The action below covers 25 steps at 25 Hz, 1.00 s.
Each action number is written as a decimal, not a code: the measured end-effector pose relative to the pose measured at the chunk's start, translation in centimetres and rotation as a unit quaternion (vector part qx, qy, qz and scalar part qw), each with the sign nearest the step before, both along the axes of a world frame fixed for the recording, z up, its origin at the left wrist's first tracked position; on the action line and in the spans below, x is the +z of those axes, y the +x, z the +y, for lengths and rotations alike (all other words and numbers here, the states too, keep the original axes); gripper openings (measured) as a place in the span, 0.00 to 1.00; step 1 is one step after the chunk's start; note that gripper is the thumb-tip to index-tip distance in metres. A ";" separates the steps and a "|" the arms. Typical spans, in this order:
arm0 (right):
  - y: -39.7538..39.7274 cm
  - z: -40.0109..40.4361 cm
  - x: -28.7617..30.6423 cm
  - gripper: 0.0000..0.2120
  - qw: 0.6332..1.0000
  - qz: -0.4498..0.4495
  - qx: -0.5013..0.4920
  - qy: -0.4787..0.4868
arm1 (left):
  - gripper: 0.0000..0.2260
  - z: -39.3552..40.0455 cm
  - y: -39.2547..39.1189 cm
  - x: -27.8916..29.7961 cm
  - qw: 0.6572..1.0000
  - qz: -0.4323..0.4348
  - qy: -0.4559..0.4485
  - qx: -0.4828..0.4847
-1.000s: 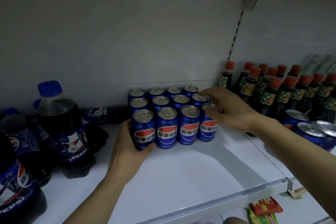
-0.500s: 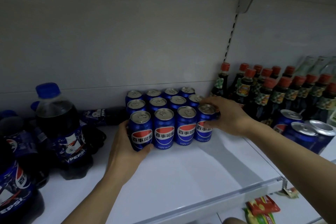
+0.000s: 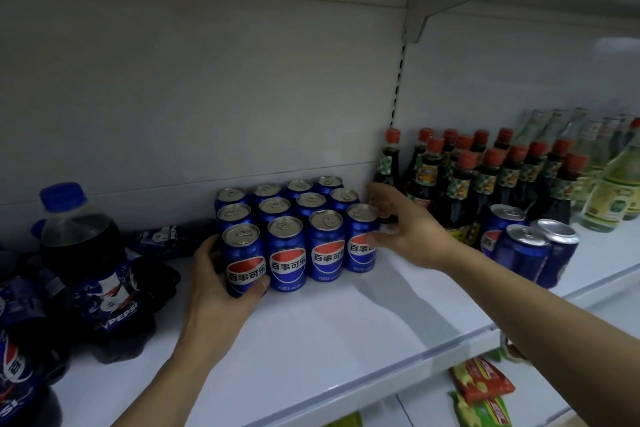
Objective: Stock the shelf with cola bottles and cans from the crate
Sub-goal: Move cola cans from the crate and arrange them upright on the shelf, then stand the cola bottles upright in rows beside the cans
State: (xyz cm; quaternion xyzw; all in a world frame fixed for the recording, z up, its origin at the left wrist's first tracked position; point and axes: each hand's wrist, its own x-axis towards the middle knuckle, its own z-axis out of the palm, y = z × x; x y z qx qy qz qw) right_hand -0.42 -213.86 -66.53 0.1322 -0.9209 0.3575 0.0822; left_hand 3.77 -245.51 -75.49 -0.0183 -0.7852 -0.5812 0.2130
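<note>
Cola cans [image 3: 294, 229], twelve, blocked on shelf [image 3: 346, 329]: my left hand [image 3: 221, 284] grasps front-left can [image 3: 244, 260]; right hand [image 3: 405, 236], fingers loose, touches front-right can [image 3: 360, 239]

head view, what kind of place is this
Most likely a shop aisle: a white metal shelf on bracket uprights, a block of cola cans faced forward, rows of red-capped sauce bottles, and snack packets below.

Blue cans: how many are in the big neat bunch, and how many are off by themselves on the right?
Blue cans in the block: 12
Loose blue cans on the right: 3
Total: 15
</note>
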 end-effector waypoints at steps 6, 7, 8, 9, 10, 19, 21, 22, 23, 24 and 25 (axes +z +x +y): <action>5.6 2.0 1.4 0.35 0.989 0.126 -0.018 0.080 | 0.26 6.7 2.2 7.6 0.956 0.253 -0.144 -0.037; 6.7 2.5 1.9 0.34 0.987 0.135 -0.023 0.079 | 0.25 8.8 2.1 8.4 0.955 0.252 -0.139 -0.075; 7.9 3.3 2.3 0.34 0.985 0.146 -0.033 0.084 | 0.24 11.1 2.1 9.0 0.955 0.242 -0.132 -0.112; 8.9 4.2 2.7 0.34 0.982 0.158 -0.045 0.092 | 0.24 13.2 2.2 9.4 0.954 0.228 -0.126 -0.146; 10.1 5.6 3.0 0.34 0.979 0.166 -0.062 0.097 | 0.24 15.4 2.2 9.6 0.952 0.216 -0.120 -0.178; 15.6 14.9 1.9 0.32 0.959 0.131 -0.242 0.074 | 0.27 31.1 0.2 8.2 0.924 0.075 -0.096 -0.363; 15.6 15.3 1.3 0.31 0.956 0.128 -0.256 0.063 | 0.31 33.5 -0.5 6.5 0.926 0.008 -0.084 -0.368; 15.6 15.4 1.0 0.31 0.956 0.125 -0.258 0.057 | 0.33 34.5 -0.7 5.5 0.931 -0.015 -0.082 -0.355; 15.7 15.5 0.8 0.30 0.956 0.123 -0.260 0.051 | 0.35 35.4 -0.9 4.5 0.937 -0.035 -0.081 -0.339; 15.9 15.7 0.7 0.29 0.957 0.121 -0.260 0.048 | 0.35 36.0 -0.8 3.6 0.941 -0.052 -0.077 -0.325; 16.1 15.8 0.6 0.28 0.957 0.120 -0.259 0.048 | 0.34 36.5 -0.8 2.9 0.944 -0.065 -0.070 -0.315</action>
